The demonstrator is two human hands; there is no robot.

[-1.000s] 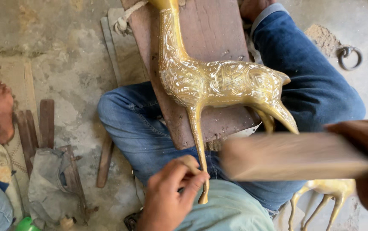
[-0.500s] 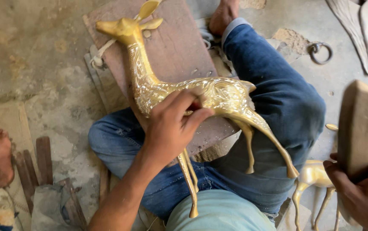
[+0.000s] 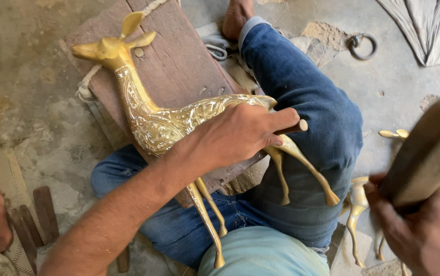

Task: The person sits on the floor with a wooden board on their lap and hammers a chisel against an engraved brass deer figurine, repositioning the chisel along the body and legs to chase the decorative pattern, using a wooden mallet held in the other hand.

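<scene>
The deer (image 3: 179,120), a gold metal figure, lies on its side across a board (image 3: 179,56) on the person's lap, head toward the upper left of the frame, legs toward the lower middle. It looks heavy, rigid and slick; the body gives the surest hold, the thin legs less so. The left hand (image 3: 235,138) presses on its rump, fingers closed round a thin rod (image 3: 294,127). At the lower right, the right hand (image 3: 419,235) is clamped on a wooden mallet (image 3: 430,151), well apart from the deer.
</scene>
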